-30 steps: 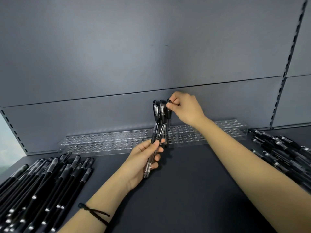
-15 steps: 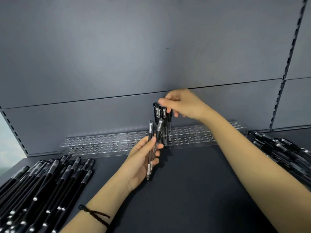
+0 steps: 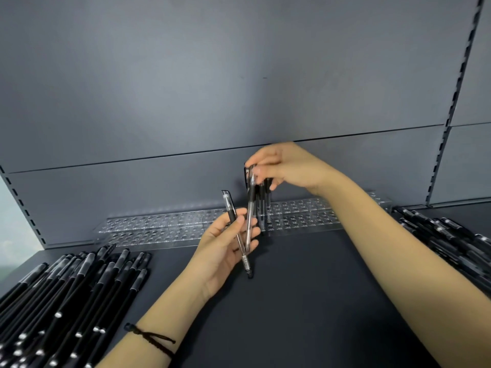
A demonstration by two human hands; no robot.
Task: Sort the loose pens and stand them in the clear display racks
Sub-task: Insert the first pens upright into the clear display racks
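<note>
The pen (image 3: 250, 205) your right hand (image 3: 289, 168) pinches by its top is upright before the clear racks (image 3: 305, 216), its lower end in your left hand (image 3: 223, 245), whose fingers curl round a second pen (image 3: 230, 211). Loose pens (image 3: 79, 288) lie left on the shelf (image 3: 292, 301).
</note>
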